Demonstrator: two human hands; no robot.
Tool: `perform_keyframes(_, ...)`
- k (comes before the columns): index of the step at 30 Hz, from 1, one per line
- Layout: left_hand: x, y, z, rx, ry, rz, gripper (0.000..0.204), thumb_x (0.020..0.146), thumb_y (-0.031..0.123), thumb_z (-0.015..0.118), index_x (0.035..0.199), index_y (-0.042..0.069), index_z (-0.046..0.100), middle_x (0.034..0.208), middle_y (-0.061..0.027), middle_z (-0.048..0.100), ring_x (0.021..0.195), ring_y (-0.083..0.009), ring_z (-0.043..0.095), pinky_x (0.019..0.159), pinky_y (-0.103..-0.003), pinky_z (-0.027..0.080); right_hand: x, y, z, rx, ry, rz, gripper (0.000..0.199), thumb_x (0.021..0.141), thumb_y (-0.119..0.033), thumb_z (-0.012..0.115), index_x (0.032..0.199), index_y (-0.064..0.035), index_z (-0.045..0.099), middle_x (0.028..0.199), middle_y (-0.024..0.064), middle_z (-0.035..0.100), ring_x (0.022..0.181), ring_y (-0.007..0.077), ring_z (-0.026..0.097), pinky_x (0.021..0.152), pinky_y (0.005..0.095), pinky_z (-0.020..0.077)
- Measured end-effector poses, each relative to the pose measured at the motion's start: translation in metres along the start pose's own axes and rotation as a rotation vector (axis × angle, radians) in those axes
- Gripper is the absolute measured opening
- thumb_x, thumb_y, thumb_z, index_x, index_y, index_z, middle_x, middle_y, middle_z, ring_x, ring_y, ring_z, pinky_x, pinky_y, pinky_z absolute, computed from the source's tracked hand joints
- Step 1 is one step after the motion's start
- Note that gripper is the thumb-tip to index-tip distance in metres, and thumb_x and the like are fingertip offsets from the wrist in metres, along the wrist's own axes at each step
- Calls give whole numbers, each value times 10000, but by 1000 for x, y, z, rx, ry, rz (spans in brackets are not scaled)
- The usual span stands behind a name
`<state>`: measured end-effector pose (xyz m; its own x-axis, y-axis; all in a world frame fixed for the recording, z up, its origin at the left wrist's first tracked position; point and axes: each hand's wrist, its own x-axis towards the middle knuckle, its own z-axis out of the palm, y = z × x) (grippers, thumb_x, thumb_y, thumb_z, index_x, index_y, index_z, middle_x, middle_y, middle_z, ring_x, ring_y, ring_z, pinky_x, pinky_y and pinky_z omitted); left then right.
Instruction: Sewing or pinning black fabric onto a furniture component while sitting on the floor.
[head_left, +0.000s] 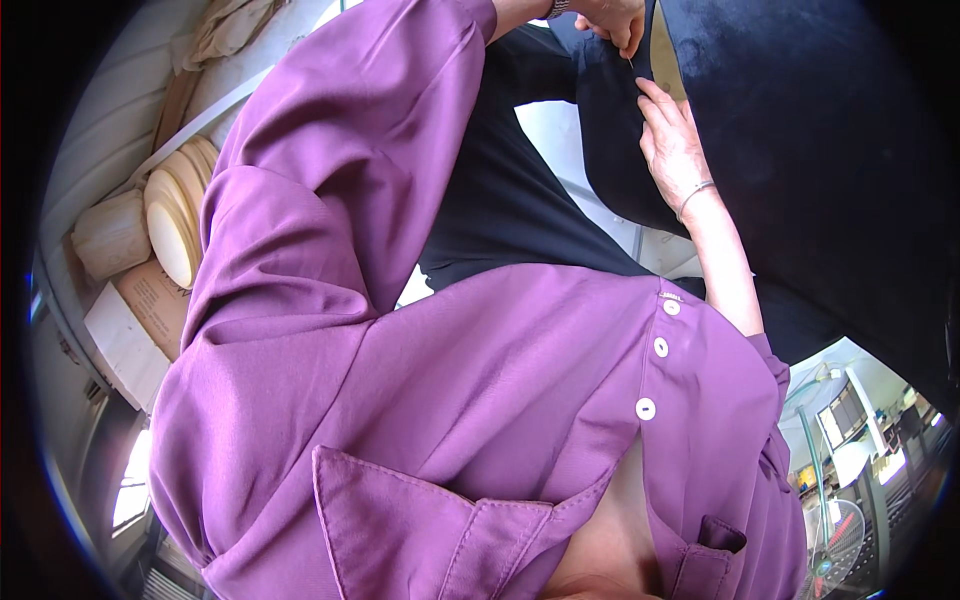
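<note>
Dark cloth (pixel 612 150) is at the far side, right of centre, edge running under both hands. Left hand (pixel 610 22), farthest out: thumb and finger look pinched on a thin pale sliver (pixel 631 66), needle or thread, too small to tell. Right hand (pixel 672 140), just nearer: fingers close together, tips on the cloth edge by a tan strip (pixel 663 62); thumb hidden, can't tell if it's gripping or only steadying. Main risk: if the sliver is a needle, a prick, since its near end points toward the right fingertips. Second: cloth edge slips or puckers if those fingertips ease off or pull unevenly. Third, minor: bracelet (pixel 694 198) on the right wrist could snag the cloth if that wrist drops.
</note>
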<state>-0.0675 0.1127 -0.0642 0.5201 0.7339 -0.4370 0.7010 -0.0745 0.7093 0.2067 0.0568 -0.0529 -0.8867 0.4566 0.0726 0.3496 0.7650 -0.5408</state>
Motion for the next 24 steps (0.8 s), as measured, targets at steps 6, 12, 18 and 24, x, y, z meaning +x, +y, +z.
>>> perform_keyframes(6,3,12,-1,-33,-25,-106,236,834,141,650,980,181,831,837,-16,767,705,-161,702,578,-313,573,1,-2,-2,-36,-14,9,354,882,72,599,1233,32,616,1438,85,535,1222,319,541,1079,376,472)
perform_keyframes(12,10,7,-2,3,-80,-66,226,837,126,649,977,154,825,795,-19,746,662,-165,673,551,-316,545,2,-3,-4,-88,-34,-1,364,872,72,608,1233,29,618,1444,71,534,1178,312,549,1059,365,483)
perform_keyframes(18,13,-3,-1,-92,-121,0,194,859,134,663,979,146,814,746,-21,715,624,-162,637,537,-316,518,3,-1,-2,-108,-41,-10,371,862,76,615,1229,24,622,1445,61,536,1146,308,551,1048,361,488)
perform_keyframes(24,16,0,-2,8,-153,-38,180,872,150,660,973,159,808,726,-13,697,616,-162,622,539,-322,517,3,-1,-3,-128,-30,-31,372,858,77,617,1226,23,624,1444,66,536,1130,310,553,1037,364,491)
